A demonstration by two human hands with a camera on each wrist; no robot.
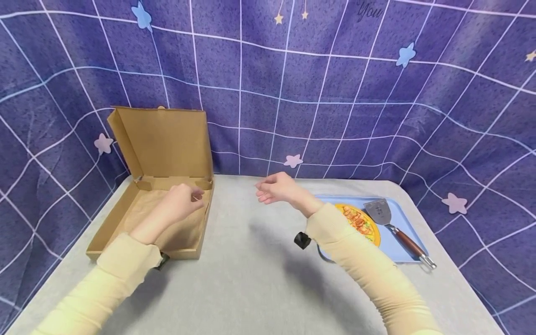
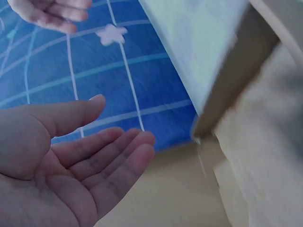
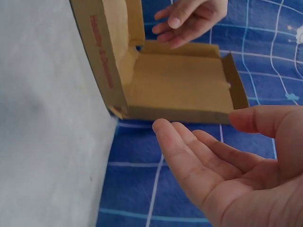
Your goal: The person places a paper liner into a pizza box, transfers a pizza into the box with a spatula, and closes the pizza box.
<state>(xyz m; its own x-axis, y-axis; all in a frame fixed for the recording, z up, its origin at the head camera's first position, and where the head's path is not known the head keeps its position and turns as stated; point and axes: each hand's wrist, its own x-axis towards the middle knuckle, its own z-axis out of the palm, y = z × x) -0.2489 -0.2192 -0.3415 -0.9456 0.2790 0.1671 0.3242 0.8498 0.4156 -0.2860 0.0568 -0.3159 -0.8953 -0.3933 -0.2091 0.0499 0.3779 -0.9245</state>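
My left hand hovers over an open cardboard pizza box, holding nothing. Its fingers are extended and loosely bent, palm exposed, as the left wrist view shows on that hand. The box stands at the left with its lid raised; brown lining paper lies inside. My right hand is in the air over the middle of the table, also holding nothing. In the right wrist view that hand has its fingers stretched and thumb apart, and the box appears beyond it.
At the right of the grey table lies a light blue tray. A pizza and a wooden-handled spatula lie on it, partly behind my right forearm. A blue-purple curtain with grid lines and stars hangs behind the table.
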